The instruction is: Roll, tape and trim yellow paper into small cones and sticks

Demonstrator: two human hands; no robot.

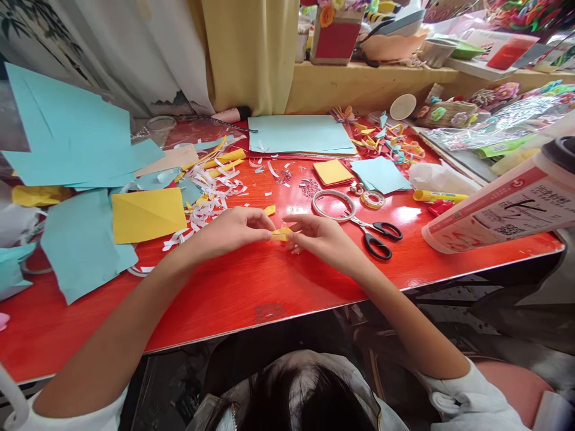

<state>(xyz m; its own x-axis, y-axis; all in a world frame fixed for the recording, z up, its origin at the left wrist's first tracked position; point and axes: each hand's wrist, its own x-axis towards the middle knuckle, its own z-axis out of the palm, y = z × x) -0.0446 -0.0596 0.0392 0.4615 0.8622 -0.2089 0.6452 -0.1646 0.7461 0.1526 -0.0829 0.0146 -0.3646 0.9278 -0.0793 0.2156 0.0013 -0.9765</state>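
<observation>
A small folded piece of yellow paper (281, 234) is held between my two hands over the red table (215, 299). My left hand (236, 230) pinches its left end between thumb and fingertips. At the right end, my right hand (317, 233) grips it the same way. Just behind the fingers lies another small yellow paper piece (269, 210). Scissors with black handles (377, 236) rest to the right of my right hand, their blades by a roll of clear tape (333, 205).
Blue sheets (81, 137), a yellow sheet (148, 215) and paper shreds (211, 194) cover the left. Behind are stacked blue sheets (299, 134), yellow squares (332, 172) and blue squares (381, 174). A large cup (503, 200) leans at the right.
</observation>
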